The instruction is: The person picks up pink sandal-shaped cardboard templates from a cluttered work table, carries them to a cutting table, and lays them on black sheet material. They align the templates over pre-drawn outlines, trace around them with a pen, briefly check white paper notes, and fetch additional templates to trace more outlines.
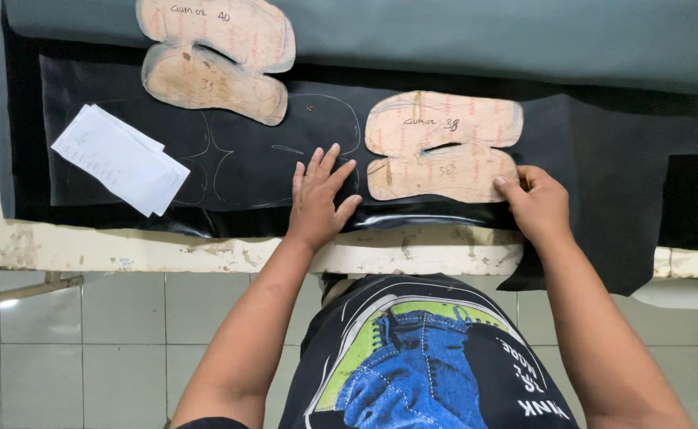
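Worn, paint-chipped workbench (pixel 166 250) over a pale tiled floor (pixel 126 334), draped with a black leather sheet (pixel 603 151) and a grey-green sheet (pixel 523 36) at the far side. Seen from above: left hand (pixel 317 199) pressed flat on the black sheet, fingers (pixel 329 163) spread wide and holding nothing, just left of a tan cardboard shoe pattern (pixel 440 147). Right hand (pixel 535 202) at the pattern's near right corner, fingers curled narrow, thumb and fingertips touching its edge; whether pinching it or only steadying it, cannot tell. Pattern lying flat between the two hands, long axis running left to right across the bench, with the right hand in contact and the left only beside it. Faint traced outlines (pixel 285 151) visible on the leather to the pattern's left, under and beyond the left hand. Farther left, a second, larger cardboard pattern (pixel 214 56) and a folded white paper (pixel 118 159), both well apart from the hands.
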